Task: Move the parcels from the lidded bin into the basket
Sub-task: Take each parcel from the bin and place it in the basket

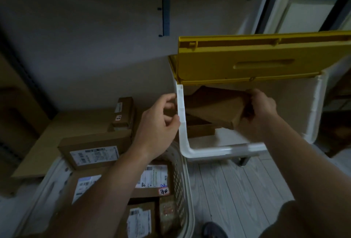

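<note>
A white bin (pixel 182 116) with a raised yellow lid (pixel 266 57) stands at centre right. Inside it a brown cardboard parcel (pixel 212 106) sits tilted above other brown parcels (pixel 199 129). My right hand (pixel 260 106) grips the tilted parcel's right end inside the bin. My left hand (pixel 161 122) is at the bin's left wall, fingers curled round what looks like the parcel's left end. The white perforated basket (pixel 182 177) stands at lower left, under my left forearm, holding several labelled cardboard parcels (pixel 152 179).
Cardboard boxes (pixel 91 150) with shipping labels are stacked on a flat cardboard surface left of the bin, against the wall. Pale wood-plank floor (pixel 237 190) lies below the bin, which has a small wheel (pixel 243 160). A dark shoe (pixel 214 230) shows at the bottom.
</note>
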Tool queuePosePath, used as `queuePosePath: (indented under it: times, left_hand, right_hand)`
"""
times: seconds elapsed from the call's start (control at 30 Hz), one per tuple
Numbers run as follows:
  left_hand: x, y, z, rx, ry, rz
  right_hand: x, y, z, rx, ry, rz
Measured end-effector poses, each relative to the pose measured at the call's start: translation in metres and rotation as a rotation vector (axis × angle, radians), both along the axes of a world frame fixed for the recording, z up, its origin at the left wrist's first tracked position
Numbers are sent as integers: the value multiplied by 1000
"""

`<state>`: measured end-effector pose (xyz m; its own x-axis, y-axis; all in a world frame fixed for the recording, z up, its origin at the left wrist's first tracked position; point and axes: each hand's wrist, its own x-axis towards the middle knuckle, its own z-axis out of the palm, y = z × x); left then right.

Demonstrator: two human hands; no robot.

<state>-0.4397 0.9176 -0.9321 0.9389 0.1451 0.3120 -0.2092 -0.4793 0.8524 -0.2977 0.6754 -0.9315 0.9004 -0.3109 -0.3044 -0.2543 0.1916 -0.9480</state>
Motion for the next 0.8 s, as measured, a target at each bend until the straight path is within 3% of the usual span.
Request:
queuePosePath:
  times: [0.23,0.37,0.5,0.63,0.8]
  left_hand:
    - [-20,-7,9,-4,14,28]
    - [-39,-19,20,-312,139,-134]
    - [-55,-19,24,-420,173,-147]
    - [-64,2,29,-493,145,-39]
    - [-74,45,43,-717,28,203]
  right_hand:
    - [-72,-52,38,-66,-3,57]
    - [-108,-55,51,-110,-5,136]
    - [-127,-42,61,-107,-28,204]
    - [-134,-11,66,-52,-64,314]
    - [-136,46,70,121,-209,442]
